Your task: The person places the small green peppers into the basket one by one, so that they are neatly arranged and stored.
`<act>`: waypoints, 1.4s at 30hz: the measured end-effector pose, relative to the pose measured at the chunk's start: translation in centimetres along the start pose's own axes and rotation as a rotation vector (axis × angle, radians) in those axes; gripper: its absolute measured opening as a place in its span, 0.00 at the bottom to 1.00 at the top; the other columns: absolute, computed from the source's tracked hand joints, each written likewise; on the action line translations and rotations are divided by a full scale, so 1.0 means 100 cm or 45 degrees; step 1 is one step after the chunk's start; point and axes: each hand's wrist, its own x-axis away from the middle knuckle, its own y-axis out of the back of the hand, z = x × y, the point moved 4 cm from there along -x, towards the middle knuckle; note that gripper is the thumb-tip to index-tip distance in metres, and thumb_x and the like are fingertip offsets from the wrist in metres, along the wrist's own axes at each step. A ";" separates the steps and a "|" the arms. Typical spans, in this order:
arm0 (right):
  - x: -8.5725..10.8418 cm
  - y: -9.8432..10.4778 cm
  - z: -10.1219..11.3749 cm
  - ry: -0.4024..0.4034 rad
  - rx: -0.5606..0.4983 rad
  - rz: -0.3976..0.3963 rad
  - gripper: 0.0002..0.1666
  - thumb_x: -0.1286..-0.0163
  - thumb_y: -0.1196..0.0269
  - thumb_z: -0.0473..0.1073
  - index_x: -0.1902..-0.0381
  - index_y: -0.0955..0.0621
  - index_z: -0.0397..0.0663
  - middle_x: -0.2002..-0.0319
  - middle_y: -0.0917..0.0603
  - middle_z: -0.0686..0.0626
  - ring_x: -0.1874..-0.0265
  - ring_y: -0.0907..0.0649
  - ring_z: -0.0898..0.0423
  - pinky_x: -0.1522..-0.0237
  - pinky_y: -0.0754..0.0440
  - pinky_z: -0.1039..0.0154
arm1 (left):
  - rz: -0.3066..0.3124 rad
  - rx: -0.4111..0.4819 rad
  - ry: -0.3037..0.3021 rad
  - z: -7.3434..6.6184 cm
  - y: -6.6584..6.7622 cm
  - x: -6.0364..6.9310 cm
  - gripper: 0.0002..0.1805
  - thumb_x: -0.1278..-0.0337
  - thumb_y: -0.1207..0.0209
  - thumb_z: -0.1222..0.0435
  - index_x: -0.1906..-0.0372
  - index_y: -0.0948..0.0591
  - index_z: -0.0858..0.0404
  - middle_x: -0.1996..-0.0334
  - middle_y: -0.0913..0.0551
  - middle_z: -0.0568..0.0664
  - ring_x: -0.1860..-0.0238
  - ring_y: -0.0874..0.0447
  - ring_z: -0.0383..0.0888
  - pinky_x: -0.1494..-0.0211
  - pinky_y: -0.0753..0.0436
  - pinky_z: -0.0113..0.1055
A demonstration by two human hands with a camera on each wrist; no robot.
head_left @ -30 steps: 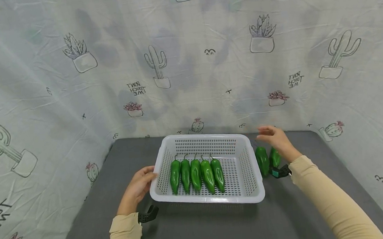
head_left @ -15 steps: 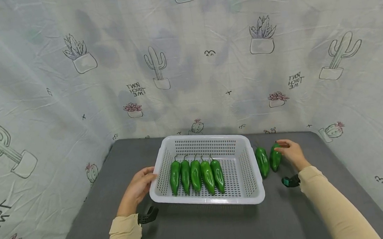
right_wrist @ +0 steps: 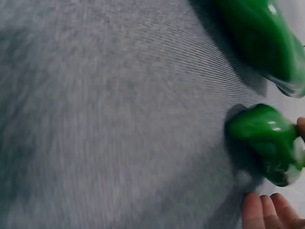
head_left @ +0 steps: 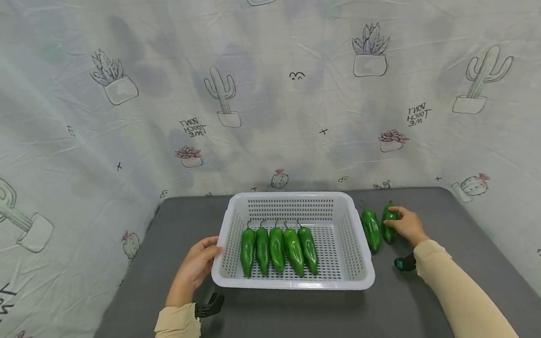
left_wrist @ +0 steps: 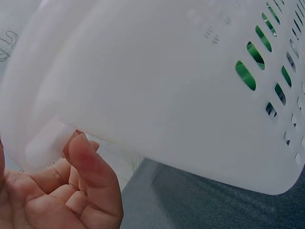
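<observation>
My left hand (head_left: 195,262) grips the left rim of a white plastic basket (head_left: 290,284) with slotted walls. In the left wrist view, the thumb (left_wrist: 90,164) lies against the basket's outer wall (left_wrist: 157,95). Several green peppers (head_left: 277,248) lie side by side inside it, stems pointing away. On the table right of the basket, my right hand (head_left: 408,226) pinches a green pepper (head_left: 389,232) from its right side. In the right wrist view, that pepper (right_wrist: 267,136) has fingertips (right_wrist: 301,126) at its far end. Another pepper (head_left: 371,230) lies between it and the basket.
A dark grey table (head_left: 284,329) carries everything. Behind and at both sides hangs a pale cloth (head_left: 265,110) printed with potted cacti. The basket's right wall stands close to the nearer loose pepper.
My right hand has come down from above the loose peppers, moved round to the right one's right side and taken hold of it. The left hand and basket have stayed put.
</observation>
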 end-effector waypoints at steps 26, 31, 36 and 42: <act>0.004 -0.001 0.001 0.018 -0.137 0.017 0.37 0.33 0.41 0.42 0.31 0.40 0.35 0.35 0.41 0.23 0.40 0.35 0.29 0.42 0.33 0.39 | 0.004 0.004 0.000 0.002 -0.001 0.002 0.26 0.36 0.51 0.69 0.36 0.38 0.74 0.42 0.30 0.72 0.50 0.20 0.53 0.56 0.19 0.41; 0.006 0.005 0.012 0.078 -0.211 0.049 0.38 0.33 0.42 0.41 0.29 0.42 0.36 0.33 0.44 0.24 0.36 0.38 0.30 0.42 0.32 0.39 | 0.000 -0.003 0.005 0.001 -0.001 0.002 0.26 0.36 0.50 0.69 0.35 0.38 0.73 0.41 0.30 0.71 0.51 0.19 0.53 0.56 0.19 0.42; 0.009 0.013 0.028 0.138 -0.224 0.081 0.39 0.32 0.41 0.43 0.29 0.42 0.39 0.31 0.46 0.25 0.35 0.40 0.30 0.42 0.32 0.39 | 0.001 0.004 0.013 0.000 0.000 0.001 0.26 0.36 0.50 0.68 0.35 0.38 0.73 0.41 0.30 0.71 0.51 0.19 0.52 0.56 0.19 0.42; 0.014 0.022 0.049 0.197 -0.232 0.083 0.38 0.32 0.41 0.44 0.28 0.42 0.41 0.31 0.46 0.26 0.34 0.40 0.30 0.42 0.33 0.38 | 0.016 0.003 0.004 -0.001 0.001 0.000 0.26 0.36 0.51 0.69 0.35 0.39 0.74 0.42 0.30 0.71 0.51 0.19 0.51 0.55 0.20 0.40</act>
